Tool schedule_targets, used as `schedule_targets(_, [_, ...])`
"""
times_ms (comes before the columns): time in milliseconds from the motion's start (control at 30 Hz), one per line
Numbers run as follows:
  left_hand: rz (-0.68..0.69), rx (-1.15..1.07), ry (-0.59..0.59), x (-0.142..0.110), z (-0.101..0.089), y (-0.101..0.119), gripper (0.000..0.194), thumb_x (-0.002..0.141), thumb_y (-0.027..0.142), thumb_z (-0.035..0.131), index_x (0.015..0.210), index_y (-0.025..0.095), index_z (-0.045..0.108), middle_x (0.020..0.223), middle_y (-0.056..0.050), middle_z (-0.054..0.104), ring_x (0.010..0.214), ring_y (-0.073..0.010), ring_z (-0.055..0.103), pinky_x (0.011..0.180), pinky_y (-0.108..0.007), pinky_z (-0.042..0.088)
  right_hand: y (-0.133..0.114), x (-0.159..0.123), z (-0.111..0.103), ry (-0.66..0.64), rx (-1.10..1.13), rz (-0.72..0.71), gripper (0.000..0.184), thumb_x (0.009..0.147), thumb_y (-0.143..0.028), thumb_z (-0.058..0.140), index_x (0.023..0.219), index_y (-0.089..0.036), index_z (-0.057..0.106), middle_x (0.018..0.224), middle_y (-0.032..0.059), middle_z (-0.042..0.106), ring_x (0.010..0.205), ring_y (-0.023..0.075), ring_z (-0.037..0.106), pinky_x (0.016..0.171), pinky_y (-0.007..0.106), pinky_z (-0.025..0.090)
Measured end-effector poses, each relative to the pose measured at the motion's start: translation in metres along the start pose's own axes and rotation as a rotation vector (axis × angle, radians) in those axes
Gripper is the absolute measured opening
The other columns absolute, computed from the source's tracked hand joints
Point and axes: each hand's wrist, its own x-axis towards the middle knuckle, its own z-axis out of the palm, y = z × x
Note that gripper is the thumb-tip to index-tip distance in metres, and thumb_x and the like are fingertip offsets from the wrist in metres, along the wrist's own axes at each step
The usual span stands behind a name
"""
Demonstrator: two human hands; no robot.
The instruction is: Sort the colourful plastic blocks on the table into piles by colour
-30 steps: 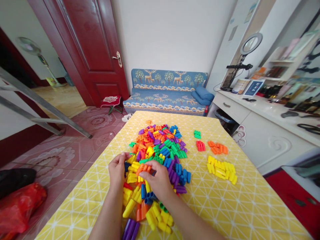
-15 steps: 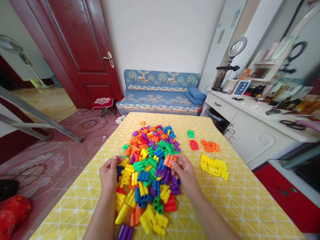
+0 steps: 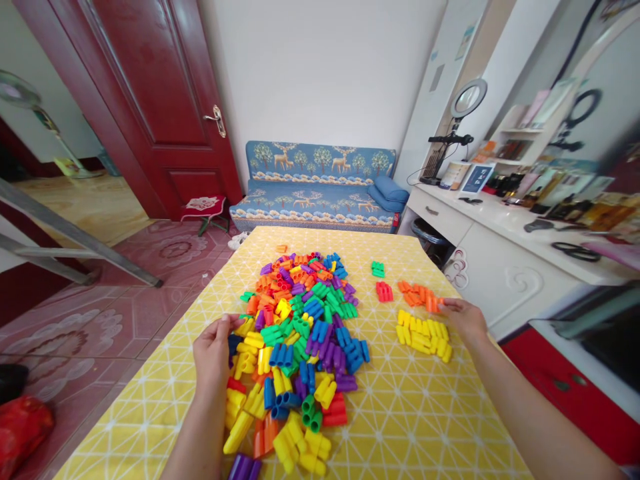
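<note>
Seemingly placing: right hand [image 3: 467, 318] pinches an orange tube block [image 3: 433, 305], orange group [image 3: 414, 293] beyond the grip; release gently; left hand [image 3: 212, 343]'s hold unclear

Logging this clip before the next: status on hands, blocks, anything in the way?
Right hand at the orange blocks, grip unclear. Left hand at left edge of mixed pile. Closest obstacle, if any: yellow blocks beside the orange ones.

The purple tube block [image 3: 244, 468] is cut off at the bottom, the fan [image 3: 19, 91] and red bag [image 3: 24, 427] at the left. The blue card's [image 3: 477, 178] words are too tiny to read. Bottles [image 3: 597, 210] on the right look blurry.
</note>
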Motion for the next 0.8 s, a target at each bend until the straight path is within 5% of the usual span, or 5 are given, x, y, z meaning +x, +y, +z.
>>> schedule_targets(800, [0.000, 0.024, -0.003, 0.000, -0.001, -0.001, 0.035, 0.073, 0.049, 0.065, 0.082, 0.016, 0.072, 0.079, -0.006, 0.074, 0.085, -0.0231, 0.069, 0.085, -0.036, 0.051, 0.015, 0.009, 0.036, 0.053, 0.029, -0.064, 0.028, 0.056, -0.032, 0.071, 0.077, -0.014, 0.069, 0.071, 0.0089, 0.072, 0.067, 0.0217, 0.067, 0.068, 0.035, 0.052])
